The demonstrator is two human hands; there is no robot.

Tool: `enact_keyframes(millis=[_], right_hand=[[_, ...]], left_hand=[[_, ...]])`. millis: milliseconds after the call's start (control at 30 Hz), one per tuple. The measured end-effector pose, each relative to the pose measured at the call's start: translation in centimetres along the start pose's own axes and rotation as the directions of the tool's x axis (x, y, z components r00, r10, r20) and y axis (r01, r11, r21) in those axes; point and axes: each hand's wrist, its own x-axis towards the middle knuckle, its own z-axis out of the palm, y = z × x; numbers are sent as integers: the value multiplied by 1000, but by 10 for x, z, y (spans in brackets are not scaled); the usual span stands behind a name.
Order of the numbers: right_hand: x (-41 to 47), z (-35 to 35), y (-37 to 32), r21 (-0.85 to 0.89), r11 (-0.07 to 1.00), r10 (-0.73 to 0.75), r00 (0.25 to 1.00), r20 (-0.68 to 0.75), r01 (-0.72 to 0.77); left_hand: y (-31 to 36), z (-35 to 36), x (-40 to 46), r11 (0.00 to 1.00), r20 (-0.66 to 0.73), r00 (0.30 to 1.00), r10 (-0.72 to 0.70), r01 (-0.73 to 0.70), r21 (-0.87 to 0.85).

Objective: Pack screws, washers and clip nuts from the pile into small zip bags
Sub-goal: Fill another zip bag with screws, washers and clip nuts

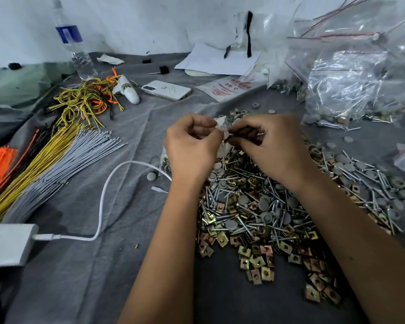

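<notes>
Both hands are up over the far edge of the pile point(262, 206), working one small zip bag point(221, 129) between them. Your left hand point(192, 146) has its grip clamped on the bag's left side, fingers curled round the film. Your right hand point(274, 141) is pinched on the right side, and something dark and thin sits in that pinch; I judge it's screws going in, but it's too blurred to call. Looks like the loading or sealing step. Keep the left grip just below the zip line so the mouth stays open and flat, not crumpled. Feed screws head first so the points don't pierce the film. Hold the bag over the pile so any drop lands back in stock, not on the grey cloth point(103, 265). Screws point(248, 226), grey washers point(231, 224) and clip nuts point(255, 260) lie mixed right under your wrists, nuts nearest you, so pick by type and count before closing. When sealing, run thumb and finger along the zip from one end to the other. Filled bags point(351, 90) are heaped far right; send this one there, clear of the white cable point(103, 197) on your left.
</notes>
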Motion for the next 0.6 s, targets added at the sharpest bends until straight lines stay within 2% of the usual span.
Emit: enact_keyframes(millis=[133, 267, 367, 467, 600], right_hand=[[-1, -2, -1, 63, 998, -4, 999, -34, 6], [-2, -3, 1, 17, 1000, 9, 999, -39, -8], [-4, 2, 0, -115, 992, -26, 990, 139, 42], [-6, 14, -4, -236, 951, -119, 939, 323, 201], [2, 25, -17, -301, 898, -180, 891, 416, 322]], left_hand=[[2, -3, 3, 998, -15, 999, -35, 34, -48], [6, -9, 8, 989, -123, 990, -64, 47, -140], [12, -18, 12, 964, -196, 978, -73, 18, -266], [16, -28, 16, 912, -257, 960, -106, -9, -409], [21, -36, 20, 790, -272, 938, -215, 3, -613]])
